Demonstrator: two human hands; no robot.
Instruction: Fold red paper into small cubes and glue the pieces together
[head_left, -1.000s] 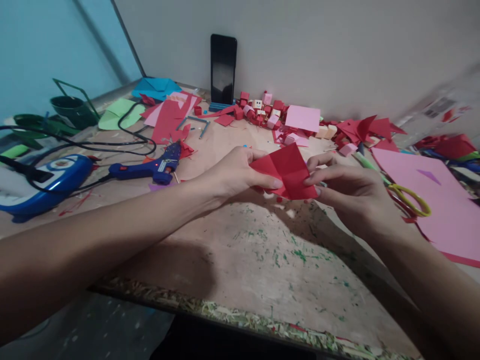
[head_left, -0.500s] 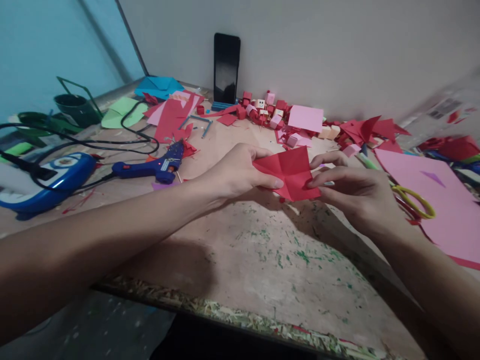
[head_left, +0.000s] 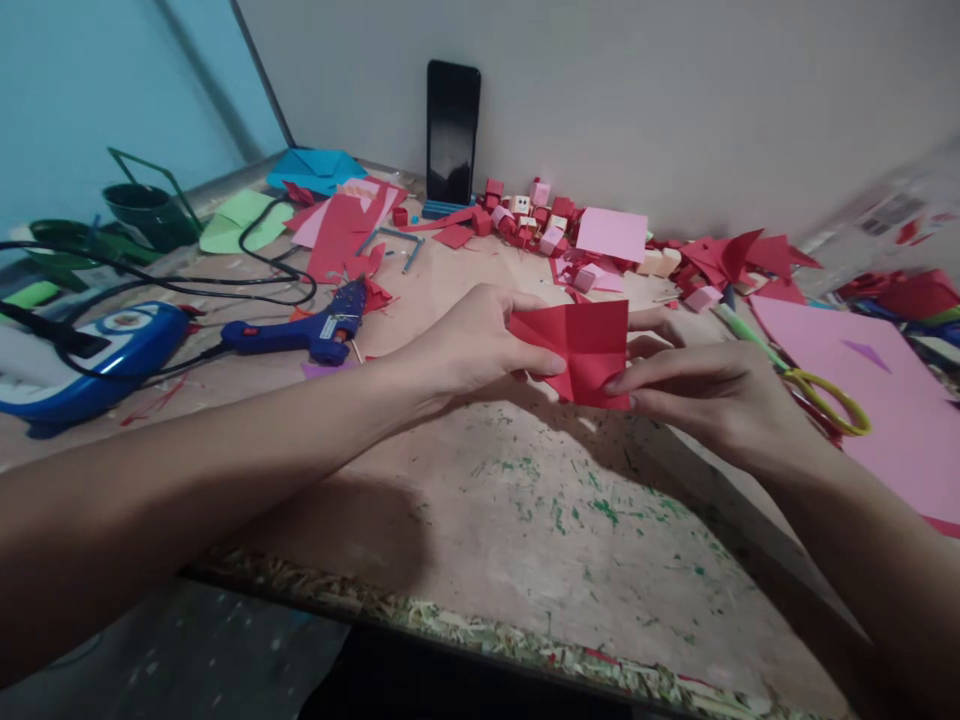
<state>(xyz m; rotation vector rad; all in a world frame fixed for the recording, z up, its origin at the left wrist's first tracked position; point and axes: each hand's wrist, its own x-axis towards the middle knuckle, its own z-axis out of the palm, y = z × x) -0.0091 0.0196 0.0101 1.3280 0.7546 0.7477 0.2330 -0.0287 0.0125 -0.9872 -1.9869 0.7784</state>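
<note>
A small red sheet of paper (head_left: pixel 589 345) with crossing crease lines is held up above the table between my two hands. My left hand (head_left: pixel 499 345) pinches its left side, thumb across the front face and the other fingers behind. On the right edge, my right hand (head_left: pixel 701 385) grips the paper, with the thumb and a finger near its lower right corner. Part of the right hand's fingers lies behind the sheet. Beyond the hands lies a heap of small red and pink paper cubes (head_left: pixel 525 220), some with drawn faces.
A blue glue gun (head_left: pixel 300 335) with a black cable lies left of my forearm. Yellow-handled scissors (head_left: pixel 829 402) rest by a large pink sheet (head_left: pixel 885 380) at the right. A phone (head_left: pixel 452 135) stands at the back. The table's chipped front edge (head_left: pixel 480 625) is close.
My right hand has shifted its hold slightly, and the paper's right side now looks straighter and more upright. The left hand keeps its pinch.
</note>
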